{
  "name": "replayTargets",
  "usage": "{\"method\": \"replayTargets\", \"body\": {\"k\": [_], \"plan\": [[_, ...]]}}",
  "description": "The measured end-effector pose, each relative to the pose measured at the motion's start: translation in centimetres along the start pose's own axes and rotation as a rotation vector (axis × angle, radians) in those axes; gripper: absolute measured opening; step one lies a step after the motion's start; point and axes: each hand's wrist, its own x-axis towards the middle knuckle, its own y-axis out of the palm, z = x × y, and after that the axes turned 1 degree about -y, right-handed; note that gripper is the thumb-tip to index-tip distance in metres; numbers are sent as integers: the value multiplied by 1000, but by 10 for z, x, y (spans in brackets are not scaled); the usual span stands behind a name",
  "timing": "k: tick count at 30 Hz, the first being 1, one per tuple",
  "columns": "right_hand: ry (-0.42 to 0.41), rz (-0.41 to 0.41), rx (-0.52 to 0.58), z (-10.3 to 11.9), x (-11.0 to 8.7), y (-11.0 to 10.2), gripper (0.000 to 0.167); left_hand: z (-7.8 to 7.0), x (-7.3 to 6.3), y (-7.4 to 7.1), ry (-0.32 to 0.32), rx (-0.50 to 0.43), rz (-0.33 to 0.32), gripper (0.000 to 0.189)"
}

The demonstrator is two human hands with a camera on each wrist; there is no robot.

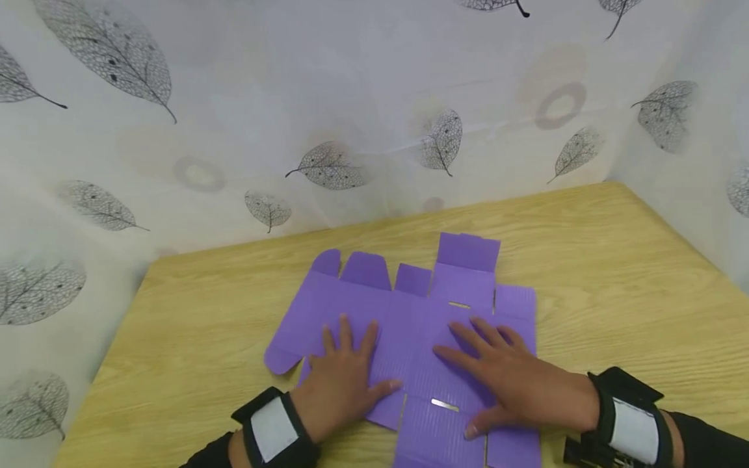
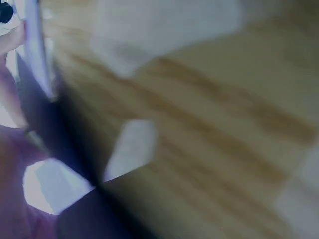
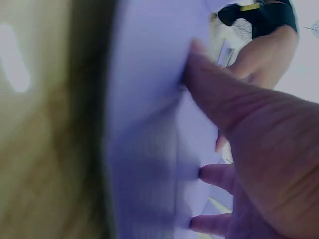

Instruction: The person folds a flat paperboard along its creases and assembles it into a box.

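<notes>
A purple cardboard box blank (image 1: 404, 338), unfolded with flaps and slots, lies flat on the wooden table. Spread fingers of my left hand (image 1: 345, 383) rest on its left panel, thumb pointing right. On the right half my right hand (image 1: 509, 377) presses with fingers spread, its thumb on the lower panel near a slot. In the right wrist view, the thumb (image 3: 214, 84) and fingertips of that hand touch the purple cardboard (image 3: 149, 149). The left wrist view is blurred and shows mostly wood grain with the cardboard's dark edge.
The wooden table (image 1: 614, 273) reaches back to a white leaf-patterned cloth (image 1: 374, 97) that hangs behind and along both sides. Small flaps (image 1: 365, 270) stand along the blank's far edge. Each wrist wears a black strap (image 1: 626, 416) with a white patch.
</notes>
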Motion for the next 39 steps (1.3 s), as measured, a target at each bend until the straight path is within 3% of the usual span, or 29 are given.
{"method": "replayTargets", "body": {"k": [3,5,10,12,14,20,23,30,35,39], "plan": [[-28,-5,-26,-6,3,-3,101,5,-5,-20,6,-98,73,89],[-50,3,-37,-12,5,-7,101,10,-6,-34,32,-109,97,86],[-106,40,2,-30,9,-18,101,25,5,-50,169,-50,58,82],[-134,48,13,-36,9,-20,100,33,10,-47,205,-32,52,83],[-164,52,10,-42,10,-20,100,39,12,-41,202,-44,88,85],[-196,60,-14,-49,13,-23,100,45,15,-22,120,-90,170,89],[-144,59,4,-46,10,-29,101,38,15,-16,90,-81,149,91],[48,-49,13,-21,6,-34,95,15,7,-3,34,8,74,94],[145,63,-40,-7,8,-17,101,4,-5,8,-17,38,9,91],[138,98,-33,-8,7,-7,107,7,-10,5,-42,-71,67,89]]}}
